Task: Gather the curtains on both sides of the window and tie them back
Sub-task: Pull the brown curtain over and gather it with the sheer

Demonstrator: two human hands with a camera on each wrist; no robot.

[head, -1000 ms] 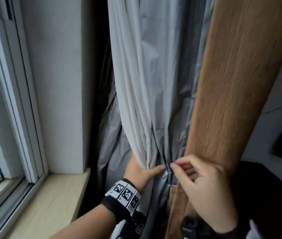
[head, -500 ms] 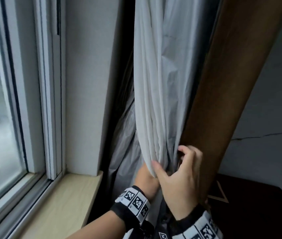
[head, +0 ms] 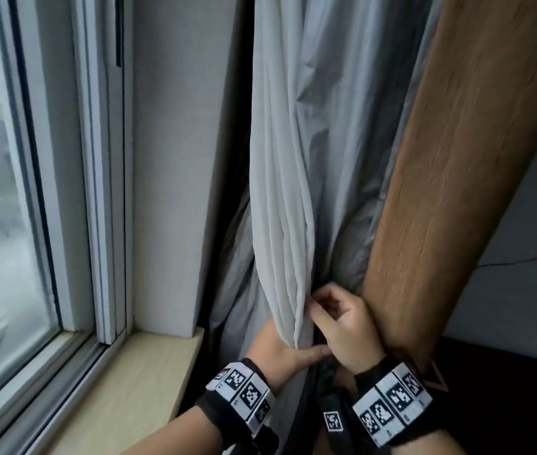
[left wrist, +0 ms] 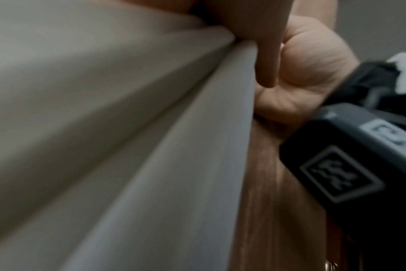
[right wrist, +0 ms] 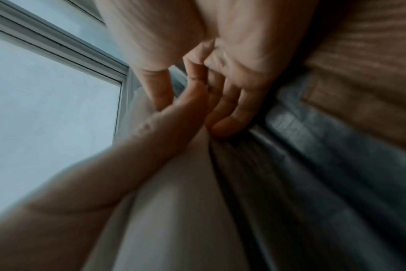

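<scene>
Nearest the camera, two wrists in black bands with checkered marker tags meet at the foot of the gathered curtain. The left hand (head: pixel 280 351) reaches in from the window side and wraps the bundle of white sheer curtain (head: pixel 281 224) from behind, its thumb laid across the front just under the pinched folds; its other fingers are hidden behind the cloth, so the grasp reads as a loose encircling hold. The right hand (head: pixel 347 326) sits touching it on the other side, fingers (right wrist: pixel 230 126) curled into the seam where the sheer meets the grey lining (head: pixel 352 178), seemingly pinching an edge there; what exactly they pinch is hidden.

Just right of the sheer bundle hangs the brown drape (head: pixel 457 178), pressed against the back of the right hand. Left of the bundle stand the pale wall return (head: pixel 175 159), the wooden sill (head: pixel 135 382) and, farther left, the window frame (head: pixel 96 192) and its glass.

The step in hand appears to be gathering on this side: the sheer is collected, but the lining and brown drape hang outside the left hand's hold, and no tie-back is visible. The next move likely calls for sweeping those layers into the bundle while the left hand holds firm, then finding the tie.
</scene>
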